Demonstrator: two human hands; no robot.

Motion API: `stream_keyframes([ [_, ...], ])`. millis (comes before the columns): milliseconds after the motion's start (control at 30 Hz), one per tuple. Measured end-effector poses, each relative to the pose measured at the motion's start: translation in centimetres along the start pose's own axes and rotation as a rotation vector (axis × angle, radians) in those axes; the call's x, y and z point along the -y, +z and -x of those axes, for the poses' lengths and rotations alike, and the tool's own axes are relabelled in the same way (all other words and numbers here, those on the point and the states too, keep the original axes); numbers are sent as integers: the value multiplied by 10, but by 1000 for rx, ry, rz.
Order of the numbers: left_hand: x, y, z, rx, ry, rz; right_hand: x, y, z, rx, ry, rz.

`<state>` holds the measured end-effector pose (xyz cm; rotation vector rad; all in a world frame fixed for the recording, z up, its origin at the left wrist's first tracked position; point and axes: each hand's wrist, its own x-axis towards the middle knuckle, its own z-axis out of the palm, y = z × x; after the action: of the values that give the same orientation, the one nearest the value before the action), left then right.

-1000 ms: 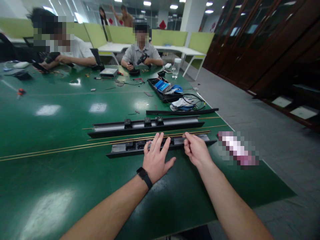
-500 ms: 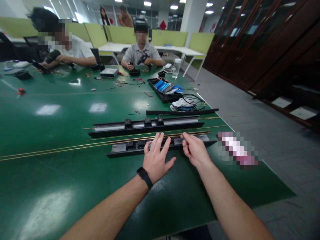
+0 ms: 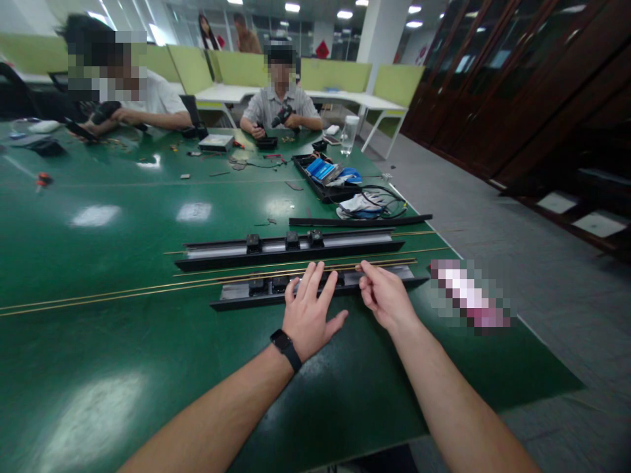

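Observation:
Long thin brass-coloured rods (image 3: 148, 290) run sideways over the nearer black metal channel (image 3: 246, 303), reaching out of view at the left. My left hand (image 3: 308, 312), a dark watch on its wrist, lies with fingers spread over this channel, fingertips at the rods. To its right, my right hand (image 3: 387, 295) is closed, thumb and forefinger pinching at a rod. Small black blocks (image 3: 257, 286) sit inside the nearer channel, partly hidden by my left hand. Behind it lies a second black channel (image 3: 296, 255) with a pale inside and three black blocks (image 3: 292, 240).
A black strip (image 3: 359, 221) lies farther back, near gloves (image 3: 369, 203) and a black tray (image 3: 323, 190) with blue items. Two people (image 3: 280, 108) hold power drills across the green table (image 3: 197, 368). A blurred pink item (image 3: 468, 292) lies at the right edge.
Both hands hold nearly the same place and pose. The whole view has shifted very slightly; nothing else has visibly moved.

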<state>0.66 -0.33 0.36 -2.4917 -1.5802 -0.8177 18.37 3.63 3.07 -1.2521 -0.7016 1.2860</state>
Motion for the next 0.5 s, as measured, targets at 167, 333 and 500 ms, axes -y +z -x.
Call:
stream_keyframes([
  [167, 1, 1, 0, -3, 2, 1, 1, 1, 0, 0, 0, 10],
  [333, 0, 0, 0, -6, 4, -3, 3, 1, 0, -40, 6, -25],
  [500, 0, 0, 0, -7, 0, -1, 1, -1, -1, -59, 8, -43],
])
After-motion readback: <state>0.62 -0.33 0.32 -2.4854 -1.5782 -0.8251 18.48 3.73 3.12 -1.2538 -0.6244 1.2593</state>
